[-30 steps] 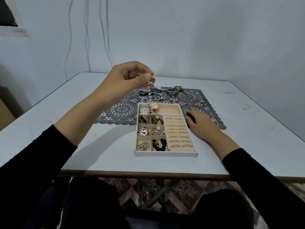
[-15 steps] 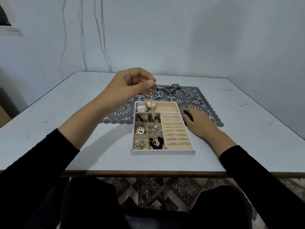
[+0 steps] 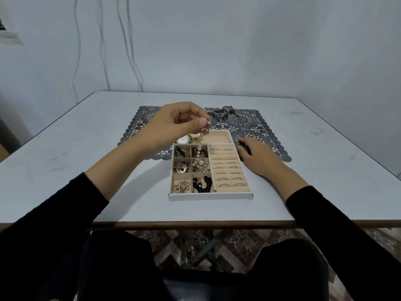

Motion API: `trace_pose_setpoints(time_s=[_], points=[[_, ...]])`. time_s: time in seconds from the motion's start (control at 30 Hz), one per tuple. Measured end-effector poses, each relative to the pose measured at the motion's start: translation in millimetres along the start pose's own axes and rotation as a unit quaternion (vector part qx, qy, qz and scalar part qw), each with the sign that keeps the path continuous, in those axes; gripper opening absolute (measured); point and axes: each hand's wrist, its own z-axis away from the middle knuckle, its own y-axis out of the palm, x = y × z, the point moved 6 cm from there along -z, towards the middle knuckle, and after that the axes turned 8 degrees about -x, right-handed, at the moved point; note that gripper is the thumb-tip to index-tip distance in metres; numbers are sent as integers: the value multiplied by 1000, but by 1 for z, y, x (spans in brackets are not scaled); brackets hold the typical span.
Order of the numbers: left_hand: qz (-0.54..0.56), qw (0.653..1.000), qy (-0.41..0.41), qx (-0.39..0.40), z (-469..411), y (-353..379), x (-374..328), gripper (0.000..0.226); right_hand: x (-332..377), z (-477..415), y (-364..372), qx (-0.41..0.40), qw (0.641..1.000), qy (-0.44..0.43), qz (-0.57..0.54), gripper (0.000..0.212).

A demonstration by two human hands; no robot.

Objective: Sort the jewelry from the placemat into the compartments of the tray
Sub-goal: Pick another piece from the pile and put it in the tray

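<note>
One pearl strand [image 3: 199,149] dangles from our pinching left hand [image 3: 178,124] above the tray [image 3: 210,196], right hand [image 3: 257,155] flat beside it; next we should lower it into a compartment.

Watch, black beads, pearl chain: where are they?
watch [image 3: 183,140], head view, on its white dial.
black beads [image 3: 202,185], head view, on the middle of the bunch.
pearl chain [image 3: 200,149], head view, on the hanging strand.

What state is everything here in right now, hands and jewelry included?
Tray, lying on the table, most compartments holding jewelry.
Placemat, flat, with loose pieces at its far edge.
Pearl strand, dangling, lower end down at the middle compartments.
Left hand, raised over the tray, pinching the strand's top.
Right hand, resting flat beside the tray.
</note>
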Motion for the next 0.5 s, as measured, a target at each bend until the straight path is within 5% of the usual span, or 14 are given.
trace_pose_setpoints(time_s=[0.5], points=[[-108, 991, -22, 71, 10, 4, 26, 9, -1, 0, 1, 1, 1000, 2, 2, 37]])
